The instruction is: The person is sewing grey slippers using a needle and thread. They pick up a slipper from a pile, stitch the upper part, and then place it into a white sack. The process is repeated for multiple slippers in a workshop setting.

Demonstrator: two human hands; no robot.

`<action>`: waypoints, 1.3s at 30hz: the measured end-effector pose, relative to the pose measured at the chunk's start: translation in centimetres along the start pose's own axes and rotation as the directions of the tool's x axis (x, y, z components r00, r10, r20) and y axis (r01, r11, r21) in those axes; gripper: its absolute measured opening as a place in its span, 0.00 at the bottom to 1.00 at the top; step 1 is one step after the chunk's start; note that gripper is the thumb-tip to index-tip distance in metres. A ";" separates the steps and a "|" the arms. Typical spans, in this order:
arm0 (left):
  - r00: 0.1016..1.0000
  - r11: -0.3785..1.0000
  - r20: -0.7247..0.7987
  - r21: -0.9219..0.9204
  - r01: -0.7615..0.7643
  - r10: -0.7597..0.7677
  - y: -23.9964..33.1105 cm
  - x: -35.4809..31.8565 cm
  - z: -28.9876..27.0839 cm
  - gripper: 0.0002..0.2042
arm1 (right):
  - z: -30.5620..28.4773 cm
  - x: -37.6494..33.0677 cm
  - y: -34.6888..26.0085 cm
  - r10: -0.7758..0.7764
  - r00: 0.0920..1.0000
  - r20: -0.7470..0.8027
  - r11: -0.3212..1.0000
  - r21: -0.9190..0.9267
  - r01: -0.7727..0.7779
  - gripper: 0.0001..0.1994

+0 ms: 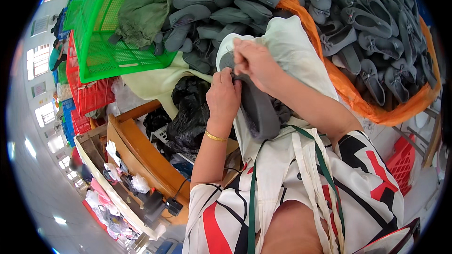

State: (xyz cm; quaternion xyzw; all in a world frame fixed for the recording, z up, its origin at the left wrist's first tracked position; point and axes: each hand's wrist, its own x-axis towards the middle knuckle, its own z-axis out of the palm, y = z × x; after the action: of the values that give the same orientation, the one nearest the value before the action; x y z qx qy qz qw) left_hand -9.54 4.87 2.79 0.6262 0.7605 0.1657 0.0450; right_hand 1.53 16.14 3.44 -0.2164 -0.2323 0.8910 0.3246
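Note:
A dark grey fabric shoe [260,115] lies across my lap, its rounded end toward my body. My left hand [223,95] grips the far end of it, with the fingers wrapped over the edge. Just above and to the right, my right hand [254,61] is closed in a pinch close to the shoe; whatever sits between its fingertips is too small to make out. Under both hands spreads a white cloth [296,42]. Beyond them rises a heap of similar grey shoes [235,9].
An orange sack [346,91] full of grey shoes with bows [372,23] stands at the right. At the left are a green crate [127,68] holding green cloth, a red crate [89,89], a black plastic bag [188,117] and an open wooden drawer [146,141]. A person [56,56] is far left.

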 end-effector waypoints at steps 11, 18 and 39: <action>0.913 0.913 -0.052 0.069 -0.402 0.405 0.5 1.5 -2.8 0.20 | 1.0 -7.7 -3.4 -0.068 0.998 -0.004 0.993 0.100 0.068 0.16; 0.818 0.833 -0.171 0.184 -0.521 0.549 2.1 6.7 -3.3 0.12 | 2.8 -9.3 -4.7 -0.389 0.920 0.043 0.921 -0.019 0.390 0.16; 0.924 0.744 0.374 -0.639 0.197 0.077 7.7 -1.0 -2.5 0.08 | -4.1 -15.6 -7.0 -0.508 0.589 0.628 -0.302 -0.771 0.561 0.07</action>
State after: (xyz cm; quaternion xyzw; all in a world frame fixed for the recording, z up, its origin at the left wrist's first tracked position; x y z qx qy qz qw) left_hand -2.75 4.63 7.38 0.5632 0.6478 0.3008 0.4156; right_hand 17.89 11.44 7.69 -0.2216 -0.8366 0.2283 0.4459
